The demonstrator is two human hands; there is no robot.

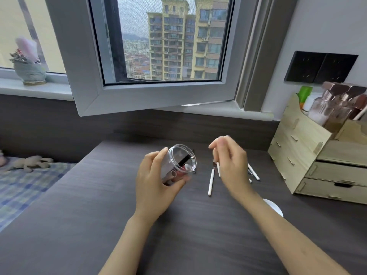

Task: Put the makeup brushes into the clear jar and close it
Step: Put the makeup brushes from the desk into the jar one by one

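Clear plastic, the jar (179, 162) is tilted in the left hand (156, 187), fingers wrapped round it, above the desk (79, 225) middle, a dark brush already inside. The right hand (231, 165), fingers loosely apart and blurred, hovers over white-handled brushes (211, 182) still lying loose. The white lid (275, 208) waits near the right edge, before the wooden organizer (301, 155); by the look of it nothing blocks the way.

**One head-worn wide-angle view, looking forward and down**

The single camera sits at the person's head, above the near edge of the dark wood-grain counter (83, 225), facing its far edge and the grey-framed open window (158, 90) beyond. Both forearms enter from the bottom edge, so the counter's middle lies close beneath the lens. Wide-angle bending curves the window frame. The pale plywood drawer organiser (317, 159) at the counter's right edge marks the view's right limit; a blue checked bed cover (25, 187) fills the left.
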